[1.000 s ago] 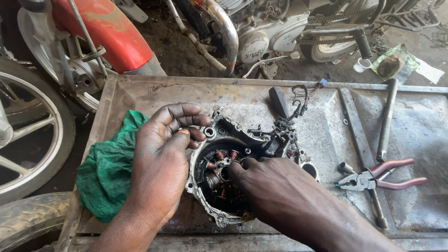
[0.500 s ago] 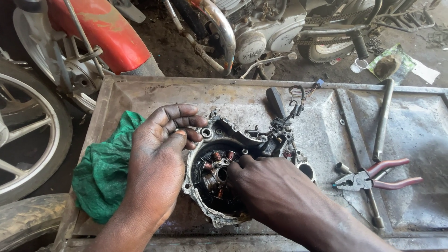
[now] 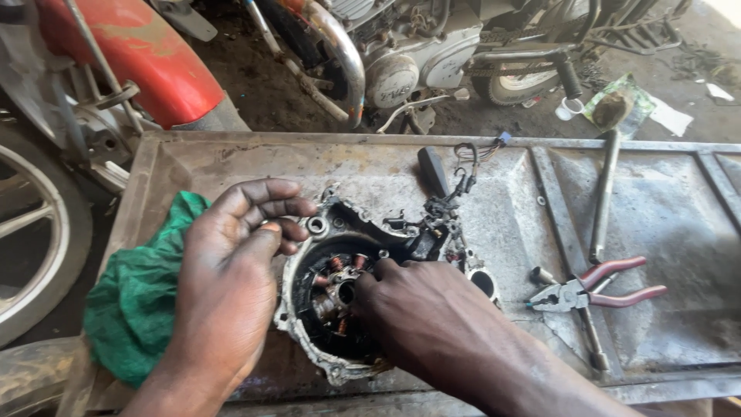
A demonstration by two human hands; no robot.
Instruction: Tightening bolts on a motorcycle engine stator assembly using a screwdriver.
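A dirty engine side cover [image 3: 324,232] with copper stator coils [image 3: 328,286] inside lies on a grey metal tray [image 3: 231,166]. My left hand [image 3: 231,286] rests on the cover's left rim, fingers curled and pinched together above a small bearing hole. My right hand [image 3: 421,309] reaches into the cover from the right, its fingertips down among the coils near the centre. A wire harness [image 3: 455,193] with a black connector trails from the cover's top right. What the right fingertips grip is hidden.
A green rag [image 3: 139,301] lies under my left wrist. Red-handled pliers [image 3: 598,289] and a long metal bar [image 3: 603,193] sit on the tray's right side. Motorcycles stand behind: a red fender [image 3: 147,62], a wheel [image 3: 31,232] at left, an engine [image 3: 417,62] and exhaust pipe.
My right fingertips have pushed slightly deeper toward the centre of the coils. My left hand stays on the cover's rim. The view has shifted a little.
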